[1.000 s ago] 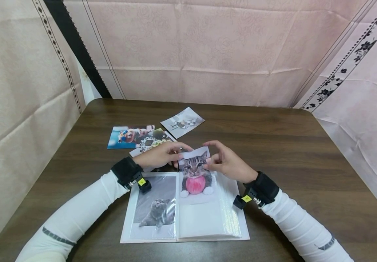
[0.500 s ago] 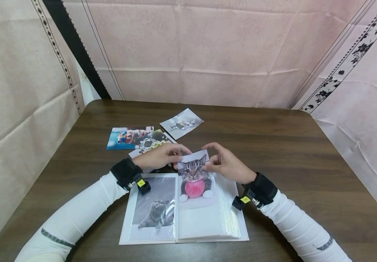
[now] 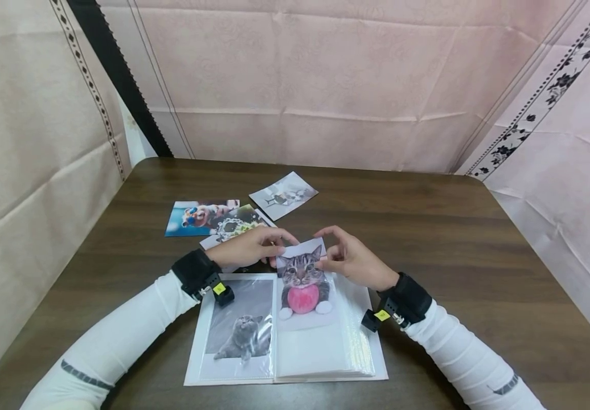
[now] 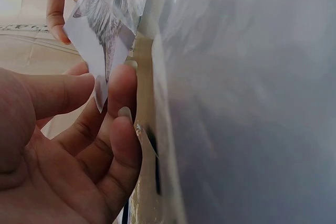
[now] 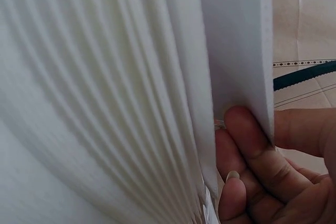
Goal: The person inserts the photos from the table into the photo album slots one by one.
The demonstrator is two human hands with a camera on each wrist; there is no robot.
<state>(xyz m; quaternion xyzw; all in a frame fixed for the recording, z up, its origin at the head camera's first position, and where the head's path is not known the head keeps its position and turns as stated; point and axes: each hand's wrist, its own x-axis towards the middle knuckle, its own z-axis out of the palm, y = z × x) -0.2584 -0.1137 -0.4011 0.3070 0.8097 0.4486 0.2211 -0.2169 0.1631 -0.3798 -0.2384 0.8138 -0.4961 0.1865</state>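
Note:
A photo of a tabby cat with a pink ball is partly inside a clear sleeve on the right page of an open photo album. Its top part sticks out above the page. My left hand pinches the photo's upper left corner; in the left wrist view the thumb lies against that corner. At the right edge, my right hand pinches the photo between thumb and fingers. The right wrist view shows those fingertips against its pale back. A grey kitten photo fills the left page's sleeve.
Beyond my left hand lie several loose photos, among them a blue-edged one and a dark one with flowers. A pale photo lies farther back on the brown table. Curtain-like cloth hangs behind the table.
The cat photo has slid a little further down into the sleeve, both hands moving down with it. The view has shifted slightly.

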